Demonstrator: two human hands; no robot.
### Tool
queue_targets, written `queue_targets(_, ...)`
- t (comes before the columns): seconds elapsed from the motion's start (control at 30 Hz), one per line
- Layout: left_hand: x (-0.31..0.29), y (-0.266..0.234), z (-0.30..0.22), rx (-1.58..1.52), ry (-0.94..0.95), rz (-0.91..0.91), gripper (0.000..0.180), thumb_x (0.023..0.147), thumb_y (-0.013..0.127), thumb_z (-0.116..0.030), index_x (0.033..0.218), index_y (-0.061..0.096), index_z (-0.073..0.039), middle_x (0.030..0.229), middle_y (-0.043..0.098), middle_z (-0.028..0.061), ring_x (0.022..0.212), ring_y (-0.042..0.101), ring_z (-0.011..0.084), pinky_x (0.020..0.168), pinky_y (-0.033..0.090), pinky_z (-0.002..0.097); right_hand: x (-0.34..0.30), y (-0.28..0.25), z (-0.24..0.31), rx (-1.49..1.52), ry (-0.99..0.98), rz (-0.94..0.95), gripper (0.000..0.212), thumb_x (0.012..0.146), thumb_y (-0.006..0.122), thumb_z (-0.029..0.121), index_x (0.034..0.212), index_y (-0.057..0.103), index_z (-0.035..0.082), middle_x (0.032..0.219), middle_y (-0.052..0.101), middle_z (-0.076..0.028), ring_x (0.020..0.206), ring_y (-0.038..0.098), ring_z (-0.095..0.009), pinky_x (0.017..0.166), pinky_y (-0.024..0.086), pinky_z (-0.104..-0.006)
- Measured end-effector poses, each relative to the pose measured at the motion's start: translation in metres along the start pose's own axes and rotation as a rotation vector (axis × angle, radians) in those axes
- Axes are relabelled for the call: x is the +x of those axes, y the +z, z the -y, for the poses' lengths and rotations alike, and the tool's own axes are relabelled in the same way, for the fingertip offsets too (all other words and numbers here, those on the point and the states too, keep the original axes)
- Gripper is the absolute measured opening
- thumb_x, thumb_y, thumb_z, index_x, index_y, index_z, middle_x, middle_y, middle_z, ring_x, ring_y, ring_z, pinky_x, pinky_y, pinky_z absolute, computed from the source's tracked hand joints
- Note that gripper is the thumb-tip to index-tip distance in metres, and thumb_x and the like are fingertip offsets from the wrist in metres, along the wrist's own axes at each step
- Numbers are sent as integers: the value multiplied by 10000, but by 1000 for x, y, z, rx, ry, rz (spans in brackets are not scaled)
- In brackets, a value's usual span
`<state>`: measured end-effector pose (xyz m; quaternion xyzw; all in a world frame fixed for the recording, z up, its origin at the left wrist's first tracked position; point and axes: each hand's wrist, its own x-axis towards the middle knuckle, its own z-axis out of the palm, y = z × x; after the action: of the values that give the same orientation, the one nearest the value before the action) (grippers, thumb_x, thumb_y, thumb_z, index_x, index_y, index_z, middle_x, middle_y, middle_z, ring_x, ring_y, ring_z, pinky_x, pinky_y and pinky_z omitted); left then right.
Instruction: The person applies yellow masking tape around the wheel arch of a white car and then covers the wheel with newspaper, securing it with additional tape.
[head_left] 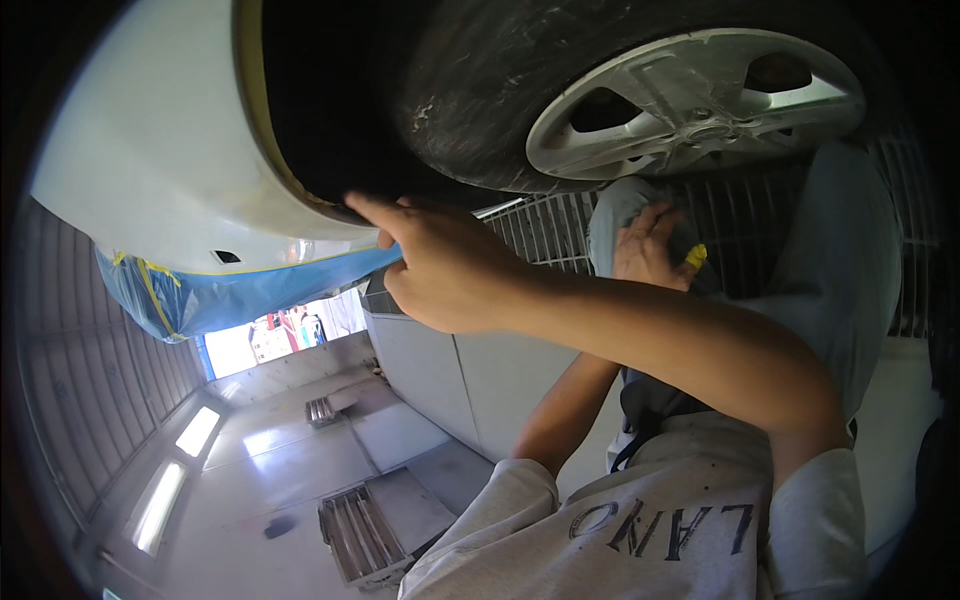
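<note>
My right hand (450, 265) reaches across to the left with its index finger stretched out. That fingertip touches the lower edge of the wheel arch on a white car bumper (165, 140), where yellow masking tape (258, 110) lines the rim. The other fingers are loosely bent, with nothing seen in them. Over my knee, partly behind my right forearm, is my left hand (645, 250) with its fingers bent. A small crumpled piece of yellow tape (697, 256) is at its thumb side. Blue masking film (260, 297) hangs along the bumper's lower edge.
A dark tyre (450, 110) with a silver wheel rim (700, 120) stands close above my knees. Floor grating (550, 225) lies under the car. Pale walls carry bright lamps (160, 505) and louvred vents (362, 535). A bright opening (285, 335) shows behind the film.
</note>
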<state>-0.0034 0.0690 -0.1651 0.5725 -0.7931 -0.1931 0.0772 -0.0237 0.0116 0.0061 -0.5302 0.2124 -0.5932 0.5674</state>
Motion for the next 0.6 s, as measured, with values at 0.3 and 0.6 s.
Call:
queue_targets(0.3, 1, 8, 22, -73, 124, -45, 569, 679, 756, -141, 1245, 712, -86, 1382, 628, 117, 1184, 635, 382, 1030, 492, 457, -9, -24, -16, -58, 174, -19, 497, 924, 554, 53, 1418, 574, -6, 851, 715, -99, 628, 644, -168, 631, 523, -347)
queue_targets(0.6, -11, 17, 34, -517, 304, -320, 506, 769, 772, -117, 1248, 642, -17, 1170, 678, 188, 1071, 639, 419, 909, 514, 461, -122, -114, -51, -208, 365, -11, 454, 933, 500, 64, 1370, 626, 55, 893, 613, -46, 792, 546, -83, 722, 468, -288)
